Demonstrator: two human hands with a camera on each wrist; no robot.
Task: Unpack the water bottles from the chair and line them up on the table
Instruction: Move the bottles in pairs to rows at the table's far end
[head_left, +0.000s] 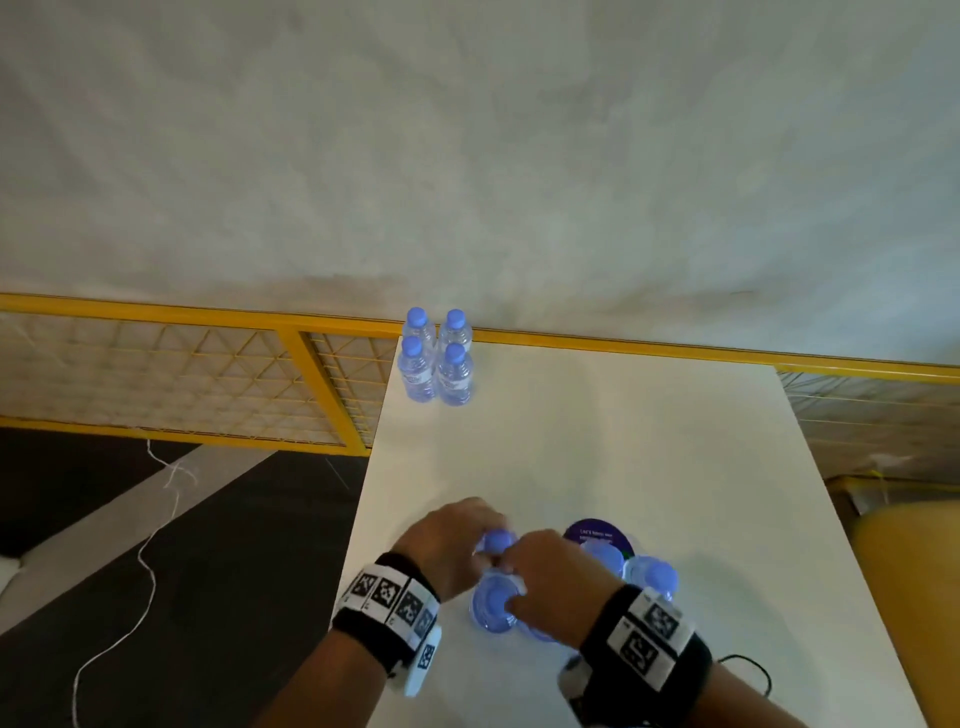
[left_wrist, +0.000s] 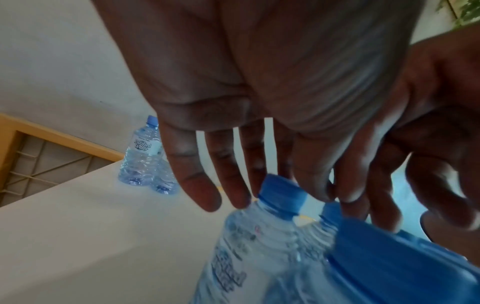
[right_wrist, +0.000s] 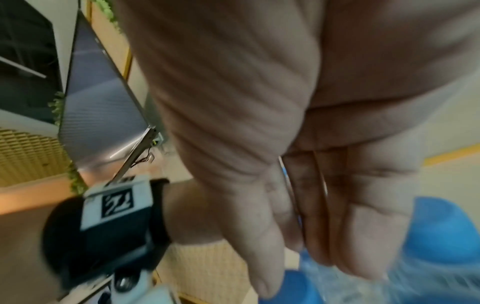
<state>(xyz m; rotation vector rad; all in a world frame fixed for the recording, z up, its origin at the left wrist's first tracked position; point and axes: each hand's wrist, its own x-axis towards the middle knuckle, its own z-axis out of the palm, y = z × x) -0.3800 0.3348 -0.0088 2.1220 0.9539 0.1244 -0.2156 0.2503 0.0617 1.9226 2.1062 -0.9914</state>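
Note:
Four clear water bottles with blue caps (head_left: 436, 358) stand in a tight square at the far left corner of the white table (head_left: 597, 441). Several more bottles (head_left: 649, 574) are bunched at the near edge, with a purple round label (head_left: 597, 532) among them. My left hand (head_left: 491, 551) pinches the cap of the far bottle (left_wrist: 281, 193) between thumb and fingers. My right hand (head_left: 511, 582) holds the near bottle (head_left: 491, 608) at its cap (right_wrist: 298, 288), thumb on one side and fingers on the other. The bottles under the right hand are mostly hidden.
A yellow mesh railing (head_left: 208, 364) runs behind the table and along its left side. A yellow seat (head_left: 909, 571) shows past the table's right edge. A white cord (head_left: 150, 571) lies on the dark floor at the left.

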